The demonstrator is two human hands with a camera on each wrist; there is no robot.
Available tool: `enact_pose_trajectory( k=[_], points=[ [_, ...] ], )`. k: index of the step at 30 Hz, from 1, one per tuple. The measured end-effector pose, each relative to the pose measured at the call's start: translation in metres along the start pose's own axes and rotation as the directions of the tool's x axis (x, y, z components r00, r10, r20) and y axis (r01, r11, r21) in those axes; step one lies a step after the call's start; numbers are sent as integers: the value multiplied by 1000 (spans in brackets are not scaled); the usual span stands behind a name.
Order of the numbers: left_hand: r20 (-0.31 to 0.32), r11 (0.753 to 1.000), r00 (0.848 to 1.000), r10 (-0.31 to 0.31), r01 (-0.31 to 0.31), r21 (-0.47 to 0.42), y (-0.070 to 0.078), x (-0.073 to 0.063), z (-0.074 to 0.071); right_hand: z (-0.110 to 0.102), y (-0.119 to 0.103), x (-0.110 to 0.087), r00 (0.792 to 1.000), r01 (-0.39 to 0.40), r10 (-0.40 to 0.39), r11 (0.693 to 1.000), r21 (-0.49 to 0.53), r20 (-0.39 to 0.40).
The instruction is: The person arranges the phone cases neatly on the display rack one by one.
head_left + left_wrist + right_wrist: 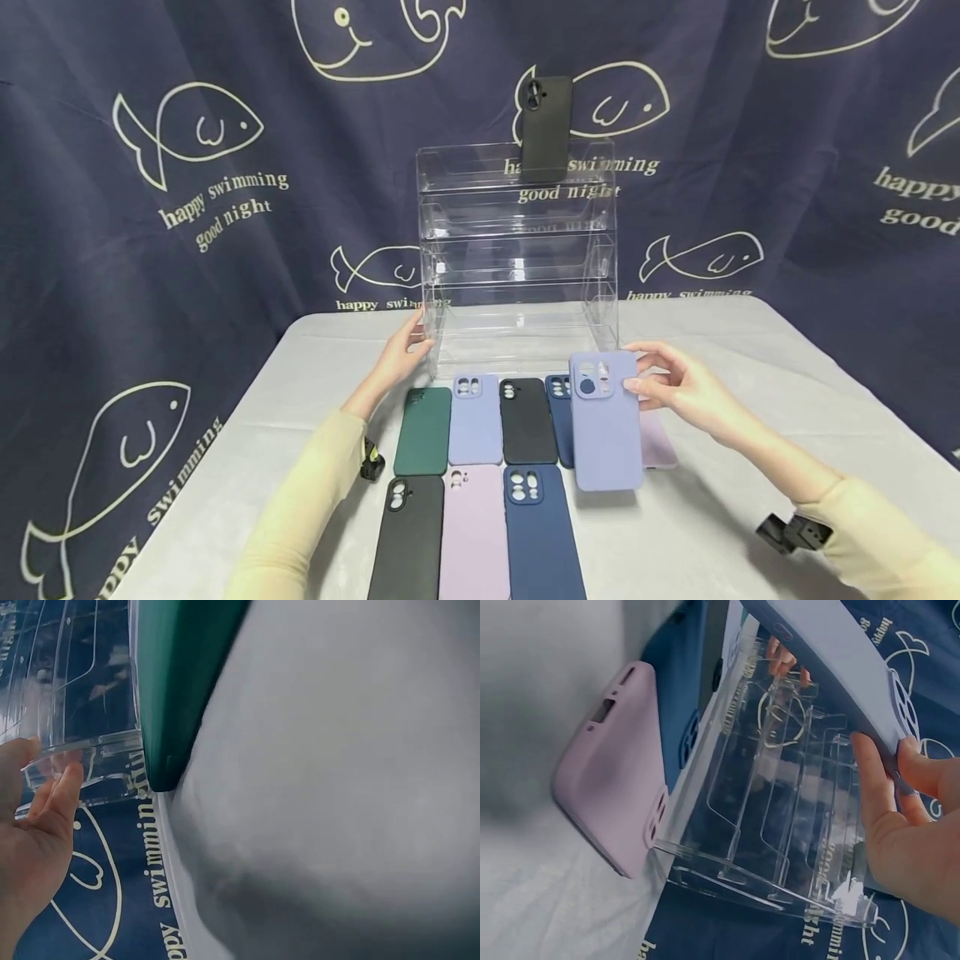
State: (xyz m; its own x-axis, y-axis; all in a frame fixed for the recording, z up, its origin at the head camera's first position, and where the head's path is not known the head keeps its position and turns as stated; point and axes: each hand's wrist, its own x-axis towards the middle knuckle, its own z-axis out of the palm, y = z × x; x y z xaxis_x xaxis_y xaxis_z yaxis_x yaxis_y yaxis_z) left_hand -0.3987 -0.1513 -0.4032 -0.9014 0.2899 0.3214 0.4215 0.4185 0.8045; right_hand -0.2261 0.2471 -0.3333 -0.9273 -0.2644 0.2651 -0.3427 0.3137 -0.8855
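My right hand pinches a periwinkle phone case by its upper right edge, thumb in front. The case is upright, its camera cutouts at the top, and overlaps a navy case and a lilac case behind it. In the right wrist view the thumb and fingers grip the periwinkle case near its camera end. My left hand holds the left side of a clear tiered display rack. Seen from the left wrist, thumb and fingers lie on either side of the rack's clear edge.
A black phone case stands on the rack's top tier. Before the rack lie a green case, another periwinkle case and a black case. Nearer are black, lilac and navy cases. A dark fish-print curtain hangs behind.
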Motion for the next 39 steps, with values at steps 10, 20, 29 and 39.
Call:
enact_pose_trajectory(
  k=[10, 20, 29, 39],
  points=[
    [-21, 1000, 1000, -8, 8, 7, 0, 5, 1, -6, -2, 8, 998, 40, -41, 999, -21, -41],
    [-202, 999, 978, 44, -46, -5, 6, 18, 5, -9, -10, 21, 995, 49, -52, 998, -44, -82],
    [-221, 996, 972, 84, -85, 3, -1, 13, 1, -12, -17, 32, 989, 124, -121, 992, 37, -79],
    [-167, 998, 985, 39, -48, -51, 1, 15, 1, -21, -31, 53, 976, 191, -181, 978, 81, -119]
  ],
)
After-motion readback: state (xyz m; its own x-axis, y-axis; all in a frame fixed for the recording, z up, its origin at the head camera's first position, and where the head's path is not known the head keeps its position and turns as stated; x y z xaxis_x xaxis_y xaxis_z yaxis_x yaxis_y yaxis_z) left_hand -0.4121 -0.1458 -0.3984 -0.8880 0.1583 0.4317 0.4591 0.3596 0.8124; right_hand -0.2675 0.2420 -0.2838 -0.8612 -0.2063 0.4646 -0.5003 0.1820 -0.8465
